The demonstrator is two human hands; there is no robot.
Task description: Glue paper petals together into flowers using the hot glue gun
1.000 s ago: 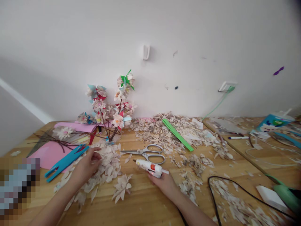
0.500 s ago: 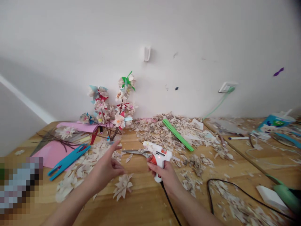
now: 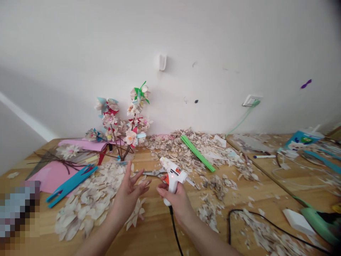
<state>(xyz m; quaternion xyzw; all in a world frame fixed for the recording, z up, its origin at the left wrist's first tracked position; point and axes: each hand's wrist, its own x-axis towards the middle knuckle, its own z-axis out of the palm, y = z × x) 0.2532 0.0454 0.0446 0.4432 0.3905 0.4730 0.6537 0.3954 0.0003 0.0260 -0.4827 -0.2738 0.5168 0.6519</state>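
Observation:
A white glue gun (image 3: 172, 177) with an orange trigger is gripped by its handle in my right hand (image 3: 177, 199); its nozzle tilts up and left, and a small red light glows on its side. My left hand (image 3: 130, 192) hovers just left of it, fingers spread and nothing visible in them. Partly hidden beneath that hand, a pale petal flower (image 3: 136, 215) lies on the table. Behind the glue gun lie scissors (image 3: 154, 173), their handles partly covered. Loose dried petals (image 3: 87, 202) spread out left of my left arm.
Flower-covered twigs (image 3: 128, 135) stand near the wall. Blue strips (image 3: 71, 185) rest on pink paper (image 3: 50, 174). A green strip (image 3: 197, 153) lies on petal scraps (image 3: 170, 142). The glue gun's black cord (image 3: 176, 227) trails forward; another black cable (image 3: 255, 212) curves at the right.
My left hand has moved slightly right and its fingers have spread wider, now covering part of the pale flower. The glue gun stays in my right hand. The view has shifted a little.

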